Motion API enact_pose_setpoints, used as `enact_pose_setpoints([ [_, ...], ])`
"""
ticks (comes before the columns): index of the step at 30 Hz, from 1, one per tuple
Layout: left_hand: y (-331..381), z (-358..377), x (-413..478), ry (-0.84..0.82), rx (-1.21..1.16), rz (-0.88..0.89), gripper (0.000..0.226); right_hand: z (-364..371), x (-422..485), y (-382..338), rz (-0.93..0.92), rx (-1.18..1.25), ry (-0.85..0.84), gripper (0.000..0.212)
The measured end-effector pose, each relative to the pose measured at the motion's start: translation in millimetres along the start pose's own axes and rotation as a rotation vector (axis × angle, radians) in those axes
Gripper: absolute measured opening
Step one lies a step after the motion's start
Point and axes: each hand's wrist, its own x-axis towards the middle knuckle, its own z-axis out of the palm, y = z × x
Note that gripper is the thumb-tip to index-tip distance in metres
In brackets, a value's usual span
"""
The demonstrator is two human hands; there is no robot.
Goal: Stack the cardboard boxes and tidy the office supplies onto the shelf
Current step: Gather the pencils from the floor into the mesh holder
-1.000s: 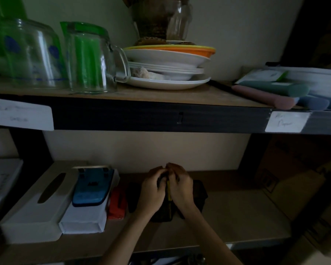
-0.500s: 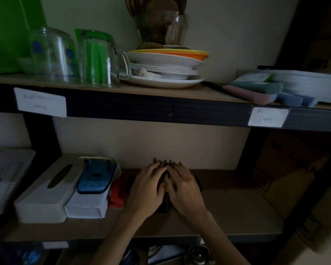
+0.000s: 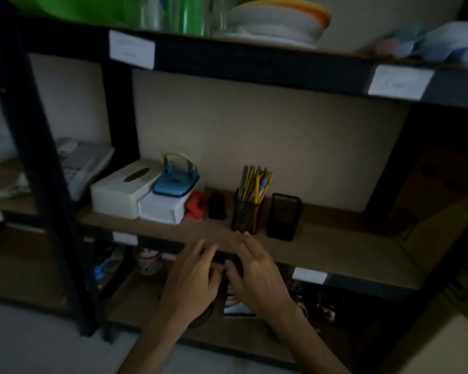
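On the middle shelf [image 3: 335, 247] stands a black mesh pen holder [image 3: 246, 215] full of pencils and pens, with a second, empty black mesh holder [image 3: 283, 215] just to its right. My left hand [image 3: 193, 279] and my right hand [image 3: 254, 268] hover side by side in front of the shelf's front edge, below the holders, fingers loosely spread and holding nothing. A red stapler [image 3: 196, 206] and a small black object [image 3: 217, 206] sit left of the pen holder. A cardboard box [image 3: 438, 190] leans at the right end.
A white tissue box [image 3: 119, 190] and a white box with a blue hole punch [image 3: 174, 182] on it fill the shelf's left part. A desk phone [image 3: 84, 166] lies further left. Plates [image 3: 276, 20] and glassware stand on the upper shelf. Clutter fills the bottom shelf.
Both hands have let go of the pen holders and drawn back toward me, below the shelf edge. The view has tilted down and pulled back, uncovering the two holders.
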Motion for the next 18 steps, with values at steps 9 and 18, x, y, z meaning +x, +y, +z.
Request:
enact_pose_setpoints([
  [9,-14,23,-167,0.017,0.078,-0.168,0.044,77,-127,-32,-0.144,0.147,-0.17,0.054],
  [18,4,-2,-303,0.066,0.21,-0.397,0.048,95,-214,-85,-0.28,0.325,-0.354,0.06],
])
